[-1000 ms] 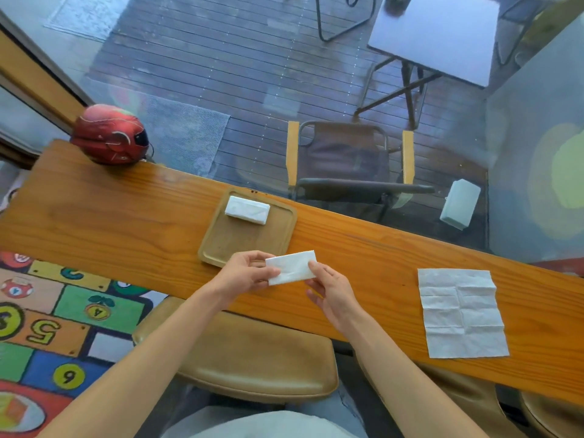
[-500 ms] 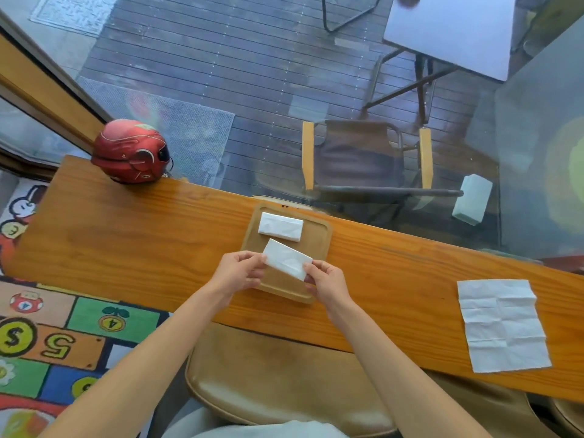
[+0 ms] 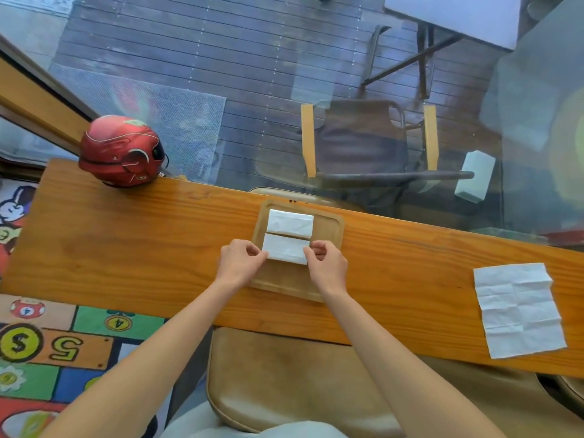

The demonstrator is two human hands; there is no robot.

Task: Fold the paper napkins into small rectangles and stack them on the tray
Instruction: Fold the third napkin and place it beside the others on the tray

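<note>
A wooden tray (image 3: 331, 230) lies on the long wooden counter (image 3: 158, 241). One folded white napkin (image 3: 290, 223) rests at the tray's far end. Just in front of it a second folded napkin (image 3: 286, 252) lies over the tray, parallel to the first and almost touching it. My left hand (image 3: 240, 262) pinches its left end and my right hand (image 3: 327, 263) pinches its right end. Whether the second napkin rests on the tray or hovers just above it I cannot tell. An unfolded creased napkin (image 3: 518, 308) lies flat on the counter at the right.
A red helmet (image 3: 121, 151) sits at the counter's far left corner against the glass. A tan stool (image 3: 284, 377) stands under the counter's near edge. Beyond the glass are a chair (image 3: 366, 143) and a white block (image 3: 474, 177).
Both hands carried the folded napkin forward from above the counter's near edge onto the tray and turned it parallel to the first napkin. The view shifted, so the tray sits more central.
</note>
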